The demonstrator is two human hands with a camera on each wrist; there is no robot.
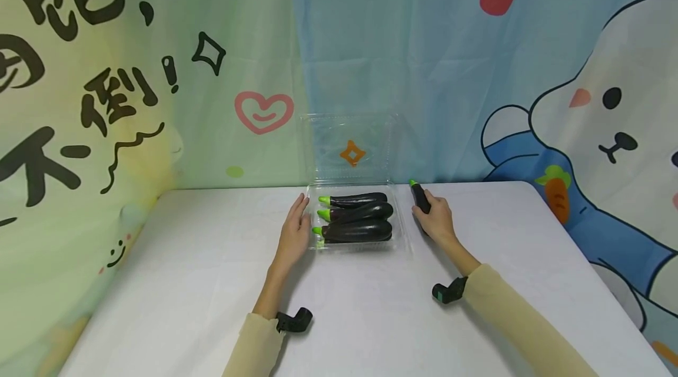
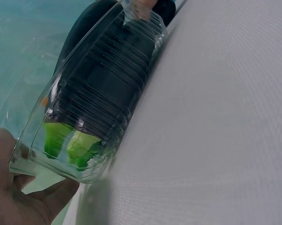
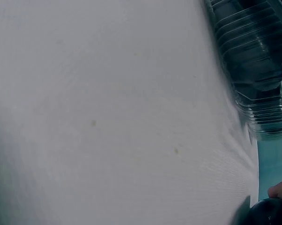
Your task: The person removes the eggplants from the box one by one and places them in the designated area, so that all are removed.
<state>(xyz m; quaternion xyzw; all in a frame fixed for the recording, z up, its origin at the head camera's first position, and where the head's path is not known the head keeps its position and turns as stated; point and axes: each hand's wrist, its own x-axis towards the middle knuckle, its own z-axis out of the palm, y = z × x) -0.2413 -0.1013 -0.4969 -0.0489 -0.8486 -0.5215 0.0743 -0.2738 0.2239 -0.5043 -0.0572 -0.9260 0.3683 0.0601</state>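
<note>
On the white cloth-covered tabletop [image 1: 349, 306], a clear plastic tray [image 1: 399, 218] with thin ribbed walls holds glossy, dark, elongated eggplants [image 1: 361, 230], their bright green caps pointing left. Its transparent lid [image 1: 328, 130] stands upright behind, before a soft printed fabric curtain [image 1: 402, 42]. Of the hands, the left hand [image 1: 294, 233] lies with fingers extended, touching the tray's left end, grasping nothing; the right hand [image 1: 438, 221] has its fingers closed around a smooth, green-tipped eggplant [image 1: 419, 195] just beside the tray's right wall.
</note>
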